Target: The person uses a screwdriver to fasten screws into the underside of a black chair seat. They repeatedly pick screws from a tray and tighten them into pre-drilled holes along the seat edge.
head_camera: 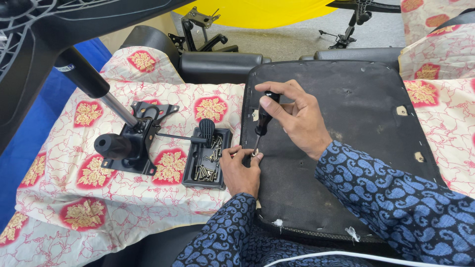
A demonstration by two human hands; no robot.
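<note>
Head view: screw (254, 155) hidden under fingers (243, 154).

Both arms wear dark blue sleeves with a light blue curly pattern, and they come in from the bottom of the view. The right hand (292, 118) is held up higher, with its wrist bent and its fingers and thumb curled tight around a thin black handle that points down. The left hand (240, 168) sits lower and closer to the body, knuckles up, with its fingertips pinched together right by the tip below the right hand.
</note>
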